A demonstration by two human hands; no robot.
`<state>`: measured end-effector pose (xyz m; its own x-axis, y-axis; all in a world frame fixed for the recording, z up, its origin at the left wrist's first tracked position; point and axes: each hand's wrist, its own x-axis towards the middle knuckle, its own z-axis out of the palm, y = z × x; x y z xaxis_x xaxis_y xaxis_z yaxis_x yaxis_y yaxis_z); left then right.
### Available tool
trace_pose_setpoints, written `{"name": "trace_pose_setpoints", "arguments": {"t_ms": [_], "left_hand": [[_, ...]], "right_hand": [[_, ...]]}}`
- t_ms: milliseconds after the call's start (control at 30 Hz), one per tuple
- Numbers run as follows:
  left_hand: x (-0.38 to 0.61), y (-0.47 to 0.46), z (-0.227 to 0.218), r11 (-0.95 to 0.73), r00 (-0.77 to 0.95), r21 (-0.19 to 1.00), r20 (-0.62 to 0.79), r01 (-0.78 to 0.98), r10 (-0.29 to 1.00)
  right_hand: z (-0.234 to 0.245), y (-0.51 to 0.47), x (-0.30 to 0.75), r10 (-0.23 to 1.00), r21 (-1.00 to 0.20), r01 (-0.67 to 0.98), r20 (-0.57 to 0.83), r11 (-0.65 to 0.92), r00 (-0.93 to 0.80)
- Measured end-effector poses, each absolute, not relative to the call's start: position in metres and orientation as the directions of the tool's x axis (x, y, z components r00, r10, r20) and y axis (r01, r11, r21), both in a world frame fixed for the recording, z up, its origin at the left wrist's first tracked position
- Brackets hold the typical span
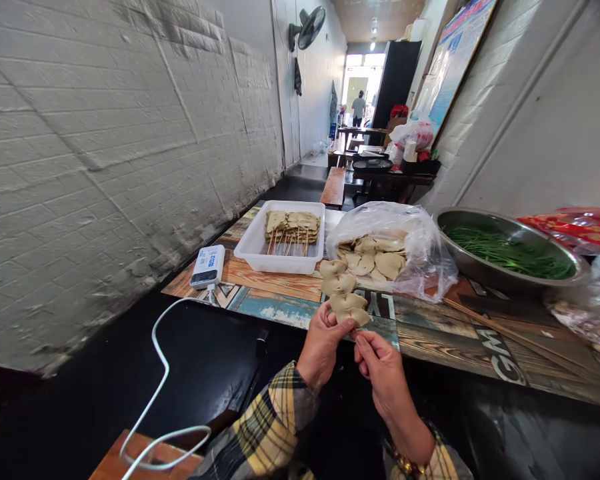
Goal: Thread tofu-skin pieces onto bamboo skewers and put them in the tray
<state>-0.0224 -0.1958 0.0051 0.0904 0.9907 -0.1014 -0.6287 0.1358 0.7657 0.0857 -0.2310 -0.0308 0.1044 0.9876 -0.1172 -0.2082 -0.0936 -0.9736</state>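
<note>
Over the table's near edge, my left hand (pixel 323 343) is closed on thin, folded beige slices (pixel 344 293), strung in a row and leaning away from me. My right hand (pixel 384 367) pinches at the row's lower end, where the skewer's stick is mostly hidden by the fingers. Beyond them, a clear plastic bag (pixel 425 257) lies open with loose beige slices (pixel 375 259) inside. To its left, a white plastic tub (pixel 250 252) holds stacked finished skewers (pixel 293 230), their sticks pointing toward me.
A white power bank (pixel 207 265) with a white cable (pixel 163 340) sits at the table's left end. On the right are a steel bowl (pixel 510 279) of green chives (pixel 505 253), bare wooden skewers (pixel 520 337) and plastic bags. A person (pixel 359 109) stands far back, near the doorway.
</note>
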Motion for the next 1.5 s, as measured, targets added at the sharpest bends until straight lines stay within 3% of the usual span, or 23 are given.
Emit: {"name": "trace_pose_setpoints", "arguments": {"t_ms": [767,900,1100,1333,1500], "left_hand": [[-0.021,-0.193,-0.001,0.042,-0.056,0.765,-0.101,-0.643,0.993],[-0.031,-0.187,0.001,-0.005,-0.096,0.808,-0.063,-0.589,0.993],[-0.041,-0.181,0.002,-0.069,-0.107,0.839,0.012,-0.54,0.994],[-0.072,-0.162,-0.014,-0.1,-0.156,0.925,0.045,-0.365,0.987],[-0.083,-0.139,-0.033,-0.067,-0.111,0.947,0.034,-0.313,0.993]], "right_hand": [[-0.036,-0.23,0.082,0.992,-0.977,-0.19,-0.108,-0.093,0.069],[-0.039,-0.228,0.089,0.994,-0.992,-0.066,-0.105,-0.106,-0.029],[-0.027,-0.215,0.098,0.978,-0.95,0.238,0.182,0.202,-0.104],[-0.003,-0.179,0.101,0.996,-0.99,0.137,0.035,0.046,-0.082],[0.04,-0.125,0.083,0.991,-0.99,0.101,0.083,0.094,-0.107]]}}
